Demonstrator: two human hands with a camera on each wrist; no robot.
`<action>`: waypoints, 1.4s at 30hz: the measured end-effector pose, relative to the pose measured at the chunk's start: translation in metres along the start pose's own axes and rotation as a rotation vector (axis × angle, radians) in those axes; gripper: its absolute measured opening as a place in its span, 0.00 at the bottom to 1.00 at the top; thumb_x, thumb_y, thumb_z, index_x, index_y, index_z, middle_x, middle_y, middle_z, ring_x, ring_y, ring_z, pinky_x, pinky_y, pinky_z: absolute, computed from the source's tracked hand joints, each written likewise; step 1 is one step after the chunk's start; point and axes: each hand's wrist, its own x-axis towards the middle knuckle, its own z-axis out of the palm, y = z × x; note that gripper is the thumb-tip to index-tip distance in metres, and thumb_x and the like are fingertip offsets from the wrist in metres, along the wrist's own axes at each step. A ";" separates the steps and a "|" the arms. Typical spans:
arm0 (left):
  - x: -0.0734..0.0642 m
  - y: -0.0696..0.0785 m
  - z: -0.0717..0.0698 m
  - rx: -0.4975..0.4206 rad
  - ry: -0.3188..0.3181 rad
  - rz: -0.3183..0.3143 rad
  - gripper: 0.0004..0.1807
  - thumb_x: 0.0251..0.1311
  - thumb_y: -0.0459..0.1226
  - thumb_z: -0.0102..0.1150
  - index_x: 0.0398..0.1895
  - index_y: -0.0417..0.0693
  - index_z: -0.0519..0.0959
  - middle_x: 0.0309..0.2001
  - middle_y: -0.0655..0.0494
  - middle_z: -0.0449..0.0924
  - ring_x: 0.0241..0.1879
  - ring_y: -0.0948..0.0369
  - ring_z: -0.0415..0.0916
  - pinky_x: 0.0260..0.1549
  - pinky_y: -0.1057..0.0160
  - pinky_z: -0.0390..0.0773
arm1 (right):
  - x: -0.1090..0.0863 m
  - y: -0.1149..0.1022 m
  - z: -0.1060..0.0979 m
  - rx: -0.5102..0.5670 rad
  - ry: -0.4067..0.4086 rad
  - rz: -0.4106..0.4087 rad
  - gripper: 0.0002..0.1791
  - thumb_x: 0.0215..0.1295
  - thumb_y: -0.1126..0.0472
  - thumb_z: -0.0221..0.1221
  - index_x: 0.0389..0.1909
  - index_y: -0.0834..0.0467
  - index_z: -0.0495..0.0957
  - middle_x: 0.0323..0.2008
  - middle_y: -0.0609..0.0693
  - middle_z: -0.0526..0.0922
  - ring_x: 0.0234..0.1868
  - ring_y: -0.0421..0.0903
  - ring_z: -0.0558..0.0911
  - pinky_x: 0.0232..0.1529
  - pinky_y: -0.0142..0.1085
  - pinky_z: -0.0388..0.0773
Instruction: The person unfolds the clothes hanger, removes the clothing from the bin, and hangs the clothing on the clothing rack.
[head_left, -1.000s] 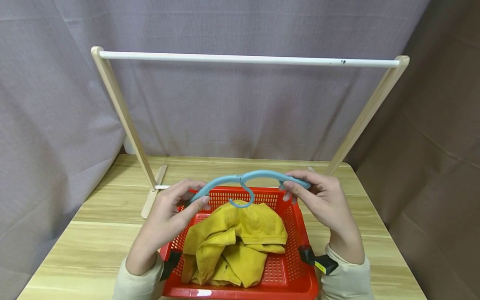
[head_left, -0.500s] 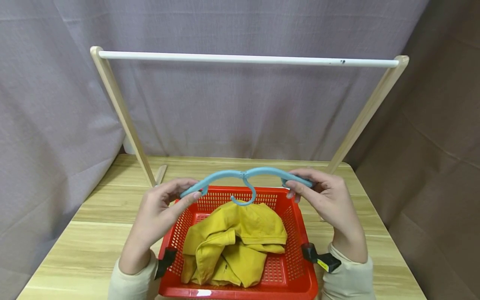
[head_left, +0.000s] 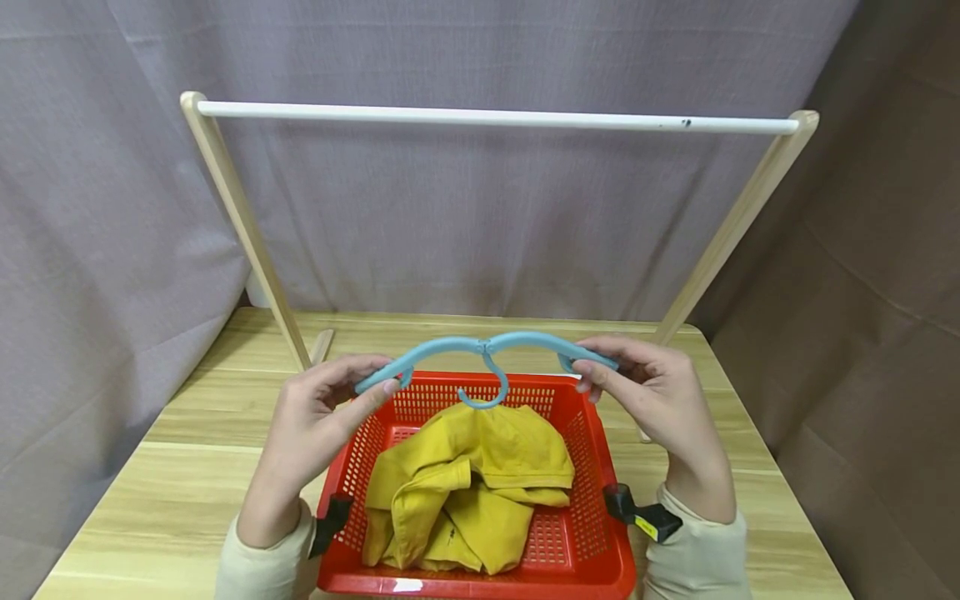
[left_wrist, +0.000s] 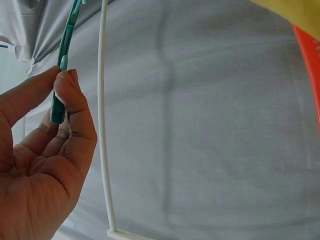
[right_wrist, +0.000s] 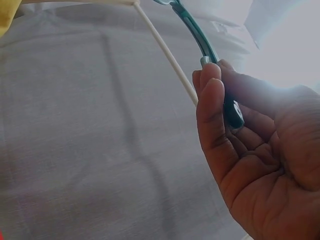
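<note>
A light blue clothes hanger (head_left: 442, 345) spans the two hands over the far side of the red basket, its hook curving down toward the wearer. My left hand (head_left: 315, 425) pinches one end between thumb and fingers; my right hand (head_left: 652, 392) pinches the other end. In the left wrist view the hanger (left_wrist: 66, 37) looks dark green, its tip poking out past the fingers. The right wrist view shows the opposite arm of the hanger (right_wrist: 192, 27) held the same way. Below lies a crumpled yellow garment (head_left: 480, 475) inside the red basket (head_left: 480, 587).
Behind the basket stands a rack with a white rail (head_left: 480, 117) and wooden posts (head_left: 247, 225), its feet on the wood-grain table (head_left: 165, 492). A grey curtain (head_left: 480, 225) hangs at the back, a brown one (head_left: 877, 275) on the right.
The hanger has risen slightly, and the left hand has slid outward toward its end. The right hand has shifted a little outward too. The garment and basket stay put.
</note>
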 end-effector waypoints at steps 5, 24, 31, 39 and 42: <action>0.000 0.001 -0.001 -0.029 0.024 0.016 0.13 0.58 0.26 0.70 0.46 0.44 0.86 0.38 0.56 0.88 0.36 0.59 0.85 0.36 0.65 0.84 | 0.001 0.002 0.000 0.002 0.000 -0.027 0.16 0.57 0.83 0.64 0.45 0.69 0.85 0.27 0.59 0.85 0.23 0.46 0.82 0.25 0.34 0.82; -0.001 -0.003 -0.004 0.103 0.008 0.091 0.11 0.53 0.28 0.74 0.40 0.48 0.89 0.35 0.62 0.87 0.31 0.64 0.82 0.33 0.70 0.81 | 0.000 0.003 -0.005 -0.132 -0.071 -0.049 0.17 0.55 0.81 0.66 0.44 0.62 0.87 0.18 0.46 0.79 0.15 0.41 0.74 0.71 0.38 0.62; 0.000 -0.005 -0.003 0.124 -0.013 0.100 0.11 0.53 0.28 0.74 0.39 0.49 0.89 0.33 0.63 0.86 0.30 0.64 0.78 0.29 0.70 0.75 | 0.001 0.007 -0.005 -0.148 -0.096 -0.089 0.19 0.53 0.82 0.67 0.43 0.62 0.87 0.17 0.45 0.75 0.14 0.39 0.71 0.63 0.36 0.67; -0.001 -0.005 -0.002 0.132 -0.015 0.117 0.12 0.53 0.28 0.74 0.39 0.50 0.89 0.33 0.63 0.86 0.30 0.64 0.79 0.30 0.70 0.76 | 0.002 0.007 -0.001 -0.153 -0.113 -0.134 0.20 0.49 0.85 0.67 0.42 0.64 0.86 0.23 0.49 0.83 0.15 0.38 0.72 0.45 0.29 0.72; -0.001 -0.004 -0.001 0.132 -0.027 0.127 0.12 0.52 0.28 0.75 0.39 0.50 0.89 0.34 0.63 0.86 0.30 0.64 0.80 0.31 0.70 0.76 | 0.003 -0.001 0.003 -0.169 -0.139 -0.155 0.20 0.49 0.83 0.68 0.42 0.64 0.86 0.28 0.50 0.86 0.17 0.39 0.74 0.55 0.30 0.70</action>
